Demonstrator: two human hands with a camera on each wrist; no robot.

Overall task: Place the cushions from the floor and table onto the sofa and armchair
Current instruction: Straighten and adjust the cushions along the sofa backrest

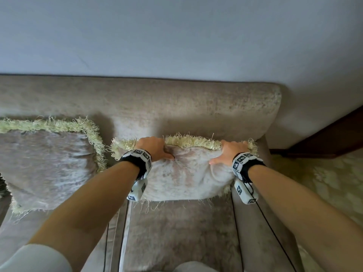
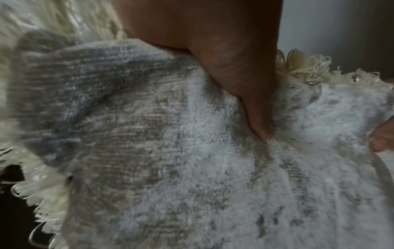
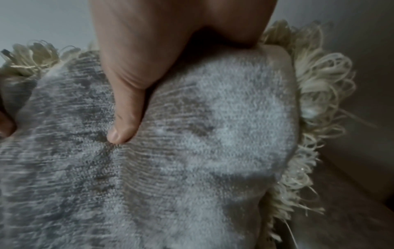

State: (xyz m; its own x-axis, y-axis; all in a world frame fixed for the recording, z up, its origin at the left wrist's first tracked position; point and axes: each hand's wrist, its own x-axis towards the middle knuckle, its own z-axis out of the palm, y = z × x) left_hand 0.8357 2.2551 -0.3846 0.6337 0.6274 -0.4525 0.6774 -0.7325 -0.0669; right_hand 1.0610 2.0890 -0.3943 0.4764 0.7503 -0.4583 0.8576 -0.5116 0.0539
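Observation:
A grey velvet cushion (image 1: 188,175) with a cream fringe stands against the backrest at the right end of the beige sofa (image 1: 176,107). My left hand (image 1: 155,149) grips its top edge near the left corner, thumb pressed into the front face. My right hand (image 1: 229,152) grips the top edge near the right corner the same way. The left wrist view shows the left hand (image 2: 241,80) with its thumb dug into the cushion (image 2: 170,168). In the right wrist view the right hand (image 3: 136,84) pinches the cushion (image 3: 213,134) beside its fringed corner. The other fingers are hidden behind the cushion.
A second fringed grey cushion (image 1: 45,165) leans on the sofa back to the left. The sofa's right armrest (image 1: 253,222) runs beside the held cushion. A patterned carpet (image 1: 324,183) and dark wooden furniture (image 1: 334,138) lie to the right. A plain wall (image 1: 176,36) rises behind.

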